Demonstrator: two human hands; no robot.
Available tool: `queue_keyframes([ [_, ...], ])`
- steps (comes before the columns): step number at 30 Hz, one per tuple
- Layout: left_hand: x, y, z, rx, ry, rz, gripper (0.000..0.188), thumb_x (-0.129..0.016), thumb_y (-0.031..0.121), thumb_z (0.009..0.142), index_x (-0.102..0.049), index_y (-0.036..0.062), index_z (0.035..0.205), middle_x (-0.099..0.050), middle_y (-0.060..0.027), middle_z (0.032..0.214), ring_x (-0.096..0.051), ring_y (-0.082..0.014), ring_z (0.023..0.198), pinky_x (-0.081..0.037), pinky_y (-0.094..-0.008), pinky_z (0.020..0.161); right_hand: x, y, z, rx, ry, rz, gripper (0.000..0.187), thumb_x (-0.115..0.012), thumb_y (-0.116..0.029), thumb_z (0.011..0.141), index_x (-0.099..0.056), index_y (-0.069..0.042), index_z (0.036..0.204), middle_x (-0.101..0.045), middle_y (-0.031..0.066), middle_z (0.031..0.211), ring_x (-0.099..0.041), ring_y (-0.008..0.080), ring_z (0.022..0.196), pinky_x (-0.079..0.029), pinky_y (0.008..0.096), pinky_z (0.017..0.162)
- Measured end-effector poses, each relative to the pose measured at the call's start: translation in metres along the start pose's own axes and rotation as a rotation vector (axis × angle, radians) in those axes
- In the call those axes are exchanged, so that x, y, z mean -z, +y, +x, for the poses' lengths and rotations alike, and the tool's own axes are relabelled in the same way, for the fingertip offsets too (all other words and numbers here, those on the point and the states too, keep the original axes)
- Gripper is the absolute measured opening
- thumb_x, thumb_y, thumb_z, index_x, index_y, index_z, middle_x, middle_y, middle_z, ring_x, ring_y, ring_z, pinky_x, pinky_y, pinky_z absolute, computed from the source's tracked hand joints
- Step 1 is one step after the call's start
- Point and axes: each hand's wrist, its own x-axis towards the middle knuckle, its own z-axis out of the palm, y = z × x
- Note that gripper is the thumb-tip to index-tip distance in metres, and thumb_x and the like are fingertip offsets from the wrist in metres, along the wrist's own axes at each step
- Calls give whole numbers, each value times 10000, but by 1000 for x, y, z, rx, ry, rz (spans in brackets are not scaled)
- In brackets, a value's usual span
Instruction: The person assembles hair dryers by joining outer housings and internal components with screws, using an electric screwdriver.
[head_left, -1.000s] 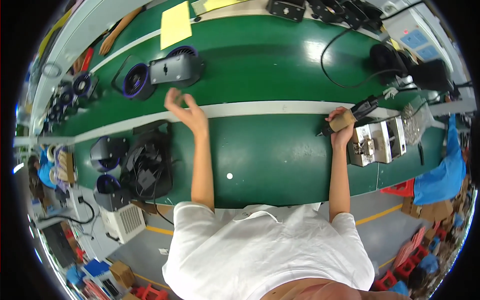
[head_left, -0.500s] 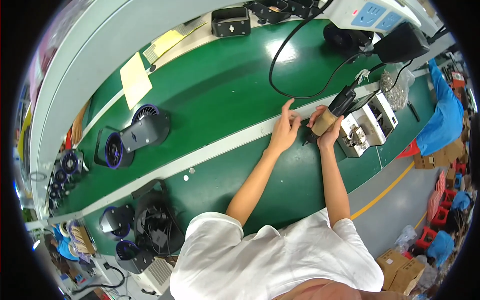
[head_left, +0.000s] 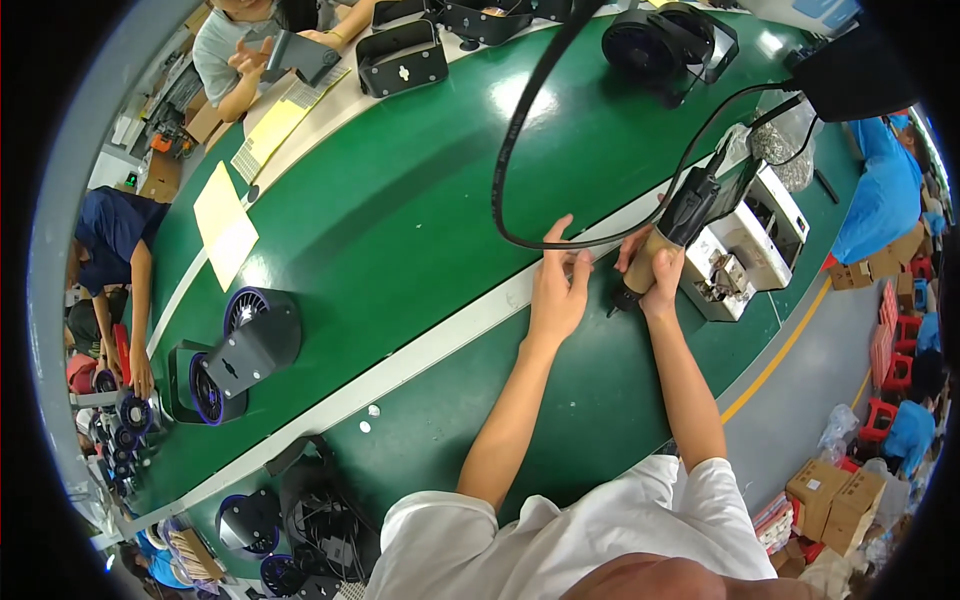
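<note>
My right hand (head_left: 662,281) is wrapped round an electric screwdriver (head_left: 690,206) with a tan grip and a black upper body. Its dark tip points down and left over the green worktop (head_left: 440,430). Apart from the tool, to its left, my left hand (head_left: 558,300) is open, fingers spread and holding nothing. Just right of the screwdriver stands a white box-shaped device (head_left: 735,262) with a metal mechanism at its front; it looks like a screw feeder. A black cord (head_left: 500,165) loops over the bench and passes by the left fingertips.
Beyond the feeder sits a clear bag of small metal parts (head_left: 785,158). Dark fan units with purple rings (head_left: 252,350) stand at left, others (head_left: 248,522) lower left. A black frame (head_left: 402,62) is at the far edge. Co-workers (head_left: 115,225) are at the left and far side.
The view has tilted, bringing co-workers at the upper left into sight. My right hand still grips the screwdriver, its thumb now along the grip. My left hand stays open.
</note>
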Motion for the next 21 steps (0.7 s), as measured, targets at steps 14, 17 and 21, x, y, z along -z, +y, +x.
queue_keyframes([
  [14,-2,-2,-3,-24,-15,9,439,-503,48,931,-380,45,1353,-636,-127,850,-635,-211,766,-499,-316,731,-3,-11,-10,-17,106,-150,501,-702,-221,817,-362,-62,1149,-561,107,820,-568,169,623,-496,290,571],
  [17,1,-6,-5,-26,-9,7,434,-504,45,930,-385,43,1348,-634,-121,852,-633,-204,768,-499,-311,734,-4,-11,-14,-36,104,-159,499,-692,-205,821,-357,-64,1163,-562,101,820,-570,166,629,-497,288,577],
  [21,-1,-7,-6,-5,-44,53,462,-507,28,938,-360,46,1375,-606,-95,917,-609,-152,782,-500,-291,752,-1,-10,-14,-45,97,-146,498,-679,-164,822,-349,-61,1181,-563,94,828,-573,162,640,-495,281,583],
])
